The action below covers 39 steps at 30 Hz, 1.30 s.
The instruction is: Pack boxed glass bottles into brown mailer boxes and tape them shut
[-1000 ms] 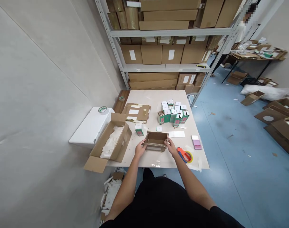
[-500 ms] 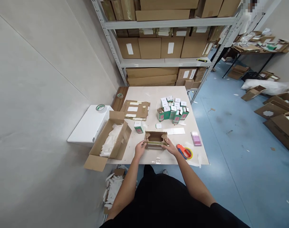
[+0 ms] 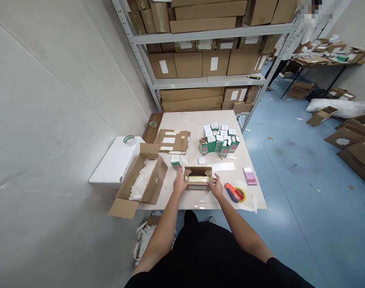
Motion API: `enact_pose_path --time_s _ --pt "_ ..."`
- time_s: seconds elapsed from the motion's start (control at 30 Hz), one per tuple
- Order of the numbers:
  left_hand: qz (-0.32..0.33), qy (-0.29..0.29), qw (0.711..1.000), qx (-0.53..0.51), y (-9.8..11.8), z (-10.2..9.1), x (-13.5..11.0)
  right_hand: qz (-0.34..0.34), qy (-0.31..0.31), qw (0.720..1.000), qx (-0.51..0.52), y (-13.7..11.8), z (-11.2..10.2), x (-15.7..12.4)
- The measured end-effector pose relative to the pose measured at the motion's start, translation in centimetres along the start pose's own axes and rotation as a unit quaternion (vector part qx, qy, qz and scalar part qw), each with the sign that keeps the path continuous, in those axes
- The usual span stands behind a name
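Observation:
An open small cardboard box [image 3: 198,186] stands at the near side of the table, with a strip of shiny yellowish tape along its front flap. My left hand [image 3: 179,182] grips its left end, thumb toward the front. At the right end, my right hand [image 3: 216,187] holds the box by its corner. Just beyond my left hand stands a small green and white carton [image 3: 175,162]. Behind the box lie a small white card [image 3: 201,161] and a white paper strip [image 3: 222,166].
Several green and white cartons [image 3: 219,140] cluster at the back right of the table [image 3: 188,120]. Flattened cardboard [image 3: 173,141] lies at the back left. A large open box [image 3: 154,180] holds white material. An orange tape dispenser [image 3: 235,193] sits right. Shelving [image 3: 185,83] stands behind.
The taped front flap has tilted so its shiny strip now faces up more fully. My left hand has shifted up along the box's left end; my right hand has moved slightly outward.

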<state>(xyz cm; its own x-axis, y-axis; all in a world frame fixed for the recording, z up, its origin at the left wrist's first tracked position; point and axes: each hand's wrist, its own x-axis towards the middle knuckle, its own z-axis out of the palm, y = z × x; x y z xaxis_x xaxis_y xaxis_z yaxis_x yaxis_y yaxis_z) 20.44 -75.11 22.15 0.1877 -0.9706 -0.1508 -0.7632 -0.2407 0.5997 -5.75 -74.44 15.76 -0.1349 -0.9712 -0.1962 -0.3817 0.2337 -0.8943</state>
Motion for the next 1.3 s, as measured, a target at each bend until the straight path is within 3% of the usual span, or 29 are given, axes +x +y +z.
enact_pose_path --time_s 0.1,0.2,0.4,0.57,0.7,0.93,1.13,1.3 --pt "0.037 -0.062 0.997 -0.009 -0.1 -1.2 1.9 -0.008 -0.011 1.000 -0.021 -0.4 -0.1 -0.1" --pt "0.046 -0.083 0.995 -0.019 -0.6 -1.4 2.8 -0.026 -0.018 0.998 -0.058 -0.8 -0.2 -0.3" --pt "0.002 -0.093 0.996 -0.010 -1.8 0.2 1.1 -0.047 -0.074 0.987 -0.134 -1.0 0.0 -0.3" --pt "-0.030 -0.104 0.994 -0.007 -1.3 1.4 -0.3 -0.024 -0.120 0.983 -0.140 -0.5 0.7 0.1" --pt "-0.084 -0.144 0.985 0.034 0.0 2.2 0.0 -0.014 -0.129 0.982 -0.136 -0.4 0.7 0.8" --pt "-0.100 -0.152 0.980 0.085 0.2 2.0 0.8 -0.008 -0.182 0.974 -0.132 -1.1 0.1 1.2" --pt "-0.079 -0.153 0.983 0.059 -0.4 1.5 0.1 -0.069 -0.121 0.985 -0.101 -1.4 -0.3 0.3" --pt "-0.093 -0.150 0.984 0.018 -0.3 1.8 -0.3 -0.100 -0.058 0.988 -0.099 -1.6 -2.4 0.9"
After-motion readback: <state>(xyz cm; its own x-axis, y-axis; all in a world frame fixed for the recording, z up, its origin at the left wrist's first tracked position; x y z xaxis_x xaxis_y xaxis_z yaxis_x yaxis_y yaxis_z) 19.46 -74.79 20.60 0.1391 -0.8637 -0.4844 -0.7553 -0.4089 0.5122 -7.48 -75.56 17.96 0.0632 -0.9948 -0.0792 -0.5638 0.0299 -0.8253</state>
